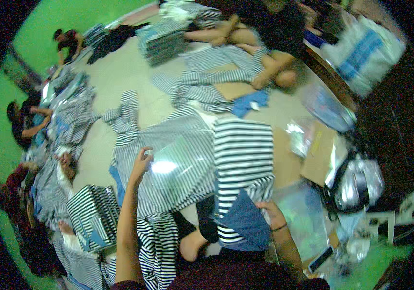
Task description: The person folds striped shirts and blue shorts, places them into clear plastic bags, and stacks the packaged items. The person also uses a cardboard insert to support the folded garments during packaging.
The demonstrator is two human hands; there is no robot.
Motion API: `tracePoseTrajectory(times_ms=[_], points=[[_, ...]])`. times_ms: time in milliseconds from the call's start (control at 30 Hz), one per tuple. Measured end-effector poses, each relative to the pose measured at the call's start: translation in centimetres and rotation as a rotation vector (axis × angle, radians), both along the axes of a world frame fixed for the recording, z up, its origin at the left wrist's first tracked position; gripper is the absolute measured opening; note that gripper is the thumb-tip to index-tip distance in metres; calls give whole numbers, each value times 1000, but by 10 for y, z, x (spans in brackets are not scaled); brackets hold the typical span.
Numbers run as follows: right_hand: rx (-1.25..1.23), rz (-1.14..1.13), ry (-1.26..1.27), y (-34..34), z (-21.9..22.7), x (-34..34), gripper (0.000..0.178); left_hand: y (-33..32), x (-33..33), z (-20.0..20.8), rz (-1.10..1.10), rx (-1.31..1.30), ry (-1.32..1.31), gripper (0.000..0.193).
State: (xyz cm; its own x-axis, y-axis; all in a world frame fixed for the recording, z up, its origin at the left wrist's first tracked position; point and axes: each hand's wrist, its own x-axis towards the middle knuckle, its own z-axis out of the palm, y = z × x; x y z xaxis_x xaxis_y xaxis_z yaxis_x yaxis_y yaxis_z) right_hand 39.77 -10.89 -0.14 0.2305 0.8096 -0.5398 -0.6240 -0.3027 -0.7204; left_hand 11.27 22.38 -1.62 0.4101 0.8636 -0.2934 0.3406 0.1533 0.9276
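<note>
My left hand [142,163] reaches forward, with its fingers curled at the left edge of a clear, shiny plastic sheet or bag [180,176]. The plastic lies over a finely striped garment [161,135] spread on the floor. To its right is a folded black-and-white striped garment [243,152] with a blue denim part [248,222] at its lower end. My right hand [273,216], with a dark band at the wrist, grips the edge of that denim part.
A stack of folded striped garments [93,217] stands left of my left forearm, and another stack [161,41] lies far ahead. Brown cardboard [319,152], a silver-black bag [359,181] and a phone [321,258] are at right. One person [284,29] sits ahead; several others work along the left.
</note>
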Motion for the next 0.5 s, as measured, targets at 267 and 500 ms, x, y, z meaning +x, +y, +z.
tracePoseTrajectory(times_ms=[267,500], points=[[-116,157,-37,72,-47,-32,51,91,-132,-28,-70,437,656,33],[-120,220,-117,97,-40,-41,32,95,-133,-61,340,1019,1372,52]])
